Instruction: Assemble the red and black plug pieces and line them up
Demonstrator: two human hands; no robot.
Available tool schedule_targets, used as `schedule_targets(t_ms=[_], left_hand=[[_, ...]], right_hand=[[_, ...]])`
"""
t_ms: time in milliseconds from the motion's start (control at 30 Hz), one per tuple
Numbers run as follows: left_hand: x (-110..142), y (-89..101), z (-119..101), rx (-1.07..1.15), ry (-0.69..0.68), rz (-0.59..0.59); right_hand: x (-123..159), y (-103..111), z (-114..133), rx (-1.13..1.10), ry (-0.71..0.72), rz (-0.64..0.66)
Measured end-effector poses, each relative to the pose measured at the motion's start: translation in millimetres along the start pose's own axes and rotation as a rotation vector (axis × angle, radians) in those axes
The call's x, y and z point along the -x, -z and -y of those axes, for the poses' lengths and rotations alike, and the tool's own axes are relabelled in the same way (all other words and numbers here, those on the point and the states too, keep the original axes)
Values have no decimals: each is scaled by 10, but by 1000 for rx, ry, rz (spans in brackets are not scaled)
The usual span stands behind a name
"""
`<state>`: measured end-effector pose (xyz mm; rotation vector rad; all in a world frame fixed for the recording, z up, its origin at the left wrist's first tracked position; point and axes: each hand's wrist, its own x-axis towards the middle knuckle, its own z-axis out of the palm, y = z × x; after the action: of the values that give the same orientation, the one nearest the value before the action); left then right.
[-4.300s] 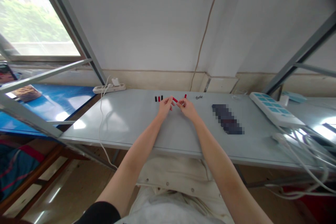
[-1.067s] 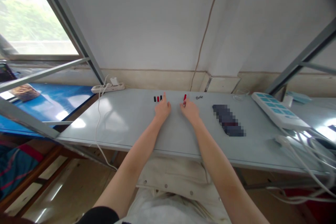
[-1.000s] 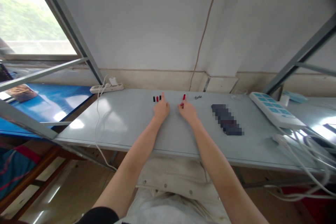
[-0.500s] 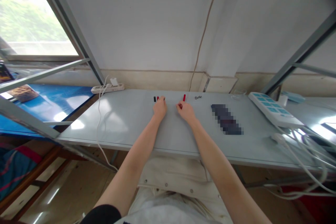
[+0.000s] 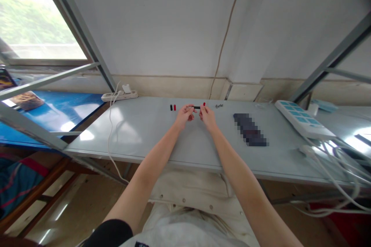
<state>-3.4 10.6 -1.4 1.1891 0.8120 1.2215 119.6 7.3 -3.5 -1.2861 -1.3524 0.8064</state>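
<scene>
Above the middle of the desk, a thin black pen-like rod (image 5: 196, 107) spans level between my two hands. My left hand (image 5: 184, 115) pinches its left end with closed fingers. At the right end, the fingers of my right hand (image 5: 207, 116) are closed on it too; both ends are hidden. Just behind my right fingers the tip of a red piece (image 5: 204, 104) shows, mostly covered. Left of my left hand a short black cylinder (image 5: 171, 107) and a short red cylinder (image 5: 174, 107) stand side by side on the desk.
Small metal pieces (image 5: 219, 106) lie on the grey desk (image 5: 150, 131). A pixelated dark object (image 5: 251, 130) is at right. One white power strip (image 5: 120, 96) sits back left; a larger one (image 5: 303, 119) with cables is at right. Metal frame posts flank the desk.
My left hand has left the short cylinders and moved right, close to my right hand. The black rod now shows between them, and the red cylinder at left is uncovered.
</scene>
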Motion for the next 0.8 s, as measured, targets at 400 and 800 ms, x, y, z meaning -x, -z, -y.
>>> schedule_targets(t_ms=[400, 800], left_hand=[[33, -71, -9, -1, -73, -51], [56, -140, -11, 291, 26, -81]], right_hand=[[68, -40, 112, -288, -20, 75], [108, -58, 84, 50, 246, -139]])
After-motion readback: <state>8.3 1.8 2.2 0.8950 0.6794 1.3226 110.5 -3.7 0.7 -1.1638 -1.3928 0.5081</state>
